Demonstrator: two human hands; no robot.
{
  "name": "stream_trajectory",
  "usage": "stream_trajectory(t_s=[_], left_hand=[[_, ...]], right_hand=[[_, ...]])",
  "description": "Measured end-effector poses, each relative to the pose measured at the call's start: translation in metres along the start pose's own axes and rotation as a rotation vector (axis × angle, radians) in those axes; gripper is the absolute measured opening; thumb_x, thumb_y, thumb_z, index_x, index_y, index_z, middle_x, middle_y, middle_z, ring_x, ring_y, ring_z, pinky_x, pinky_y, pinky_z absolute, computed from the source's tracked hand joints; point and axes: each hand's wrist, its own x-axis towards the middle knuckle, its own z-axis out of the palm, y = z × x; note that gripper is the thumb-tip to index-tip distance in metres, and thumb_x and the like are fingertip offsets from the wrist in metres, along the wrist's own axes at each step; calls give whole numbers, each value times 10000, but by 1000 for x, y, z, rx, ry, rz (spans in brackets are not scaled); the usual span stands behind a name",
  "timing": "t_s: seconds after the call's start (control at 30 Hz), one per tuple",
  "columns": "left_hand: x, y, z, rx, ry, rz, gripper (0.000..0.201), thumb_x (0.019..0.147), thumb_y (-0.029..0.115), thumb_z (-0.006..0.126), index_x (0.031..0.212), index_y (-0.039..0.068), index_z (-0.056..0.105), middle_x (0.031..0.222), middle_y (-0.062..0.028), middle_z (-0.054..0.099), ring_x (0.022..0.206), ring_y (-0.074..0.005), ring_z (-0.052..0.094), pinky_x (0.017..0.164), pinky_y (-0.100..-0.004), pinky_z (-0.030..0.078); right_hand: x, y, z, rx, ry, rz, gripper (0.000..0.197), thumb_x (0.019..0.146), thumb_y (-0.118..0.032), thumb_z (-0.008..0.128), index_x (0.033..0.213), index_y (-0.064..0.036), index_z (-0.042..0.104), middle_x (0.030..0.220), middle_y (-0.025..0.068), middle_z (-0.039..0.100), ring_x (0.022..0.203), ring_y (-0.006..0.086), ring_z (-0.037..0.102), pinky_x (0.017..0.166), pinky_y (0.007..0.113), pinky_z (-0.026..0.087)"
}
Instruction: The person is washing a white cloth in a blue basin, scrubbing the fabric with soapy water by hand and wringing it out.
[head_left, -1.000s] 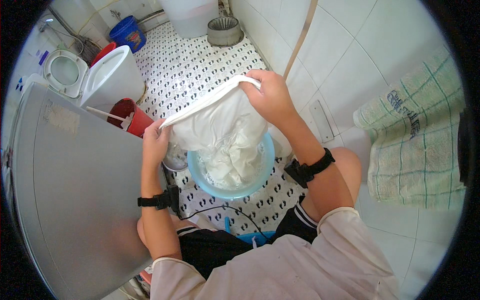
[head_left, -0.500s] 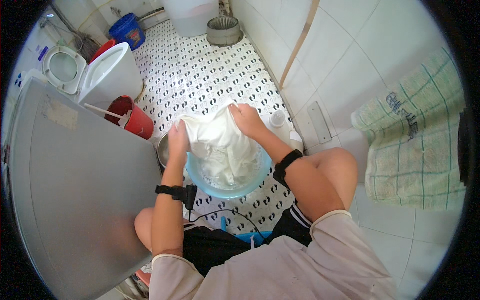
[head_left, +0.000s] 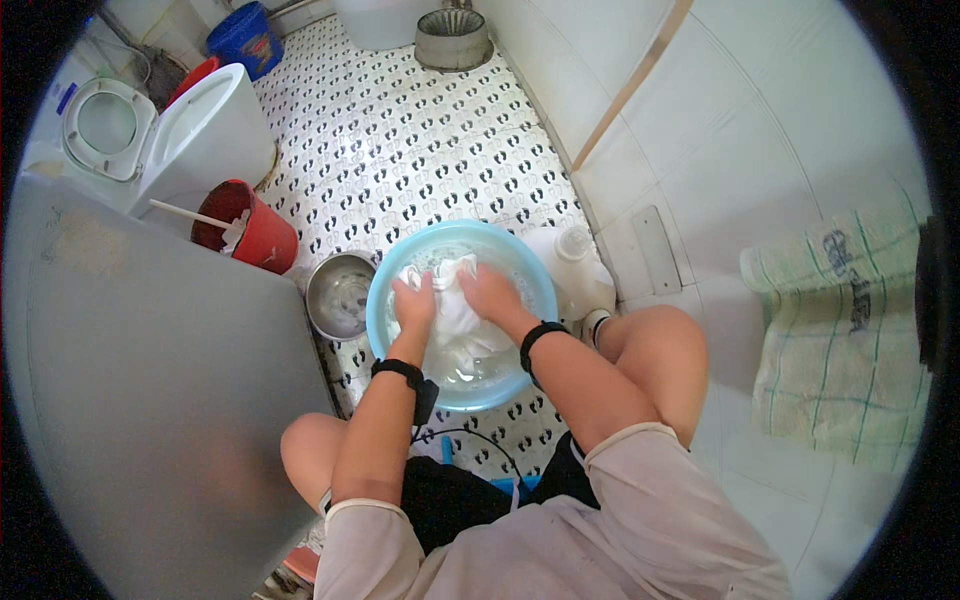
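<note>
A white cloth garment (head_left: 458, 312) lies bunched in soapy water inside a light blue basin (head_left: 378, 345) on the floor between my knees. My left hand (head_left: 413, 300) is closed on the garment's left side. Gripping its right side is my right hand (head_left: 489, 291), close to the left one. Both hands are low inside the basin, near the water. The lower part of the garment sinks into the water, so its full shape is hidden. Black straps circle both wrists.
A steel bowl (head_left: 341, 297) stands left of the basin, a white jug (head_left: 574, 262) right of it. A grey panel (head_left: 170, 400) flanks my left side. Beyond are a red bucket (head_left: 262, 235), a toilet (head_left: 205, 130) and a blue bucket (head_left: 246, 42). A checked towel (head_left: 830, 350) hangs at right.
Both hands have lowered the garment from above the basin's far rim into the water and come closer together. The spread cloth is now bunched, and the steel bowl shows more fully.
</note>
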Motion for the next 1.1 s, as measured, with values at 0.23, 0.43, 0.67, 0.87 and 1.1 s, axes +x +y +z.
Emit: stream_trajectory(t_s=[0.23, 0.43, 0.67, 0.87, 1.1], left_hand=[[0, 0, 14, 113, -68, 36, 531, 817, 396, 597, 1102, -38, 486, 1035, -288, 610, 991, -451, 576, 883, -473, 440], [10, -21, 23, 181, -142, -33, 428, 785, 288, 604, 1048, -49, 578, 1055, -288, 607, 1007, -430, 581, 897, -461, 449], [7, -10, 21, 178, -135, -63, 345, 756, 227, 622, 942, -63, 640, 959, -285, 638, 934, -428, 615, 834, -439, 485], [21, -28, 1, -38, -82, 76, 342, 768, 240, 665, 961, -42, 658, 899, -234, 669, 850, -379, 647, 773, -418, 493], [4, -6, -59, -152, -223, -10, 316, 836, 227, 630, 998, -42, 655, 869, -149, 686, 800, -223, 654, 727, -354, 490]], right_hand=[[-1, 1, 10, -27, -108, 62, 479, 930, -418, 429, 1017, 28, 580, 948, 279, 621, 885, 442, 603, 784, 509, 474], [13, 2, 23, -114, -285, 103, 349, 887, -313, 470, 958, -15, 636, 963, 252, 639, 893, 421, 619, 788, 506, 485], [19, 8, 27, -143, -304, 222, 328, 851, -295, 513, 961, -21, 656, 996, 225, 648, 920, 401, 622, 804, 487, 490], [18, 4, 14, -2, -93, 76, 431, 852, -396, 546, 951, 10, 656, 980, 242, 645, 893, 401, 618, 816, 460, 480], [22, 13, -40, 129, -11, -218, 431, 857, -389, 587, 994, 14, 655, 1004, 238, 637, 953, 390, 596, 855, 445, 462]])
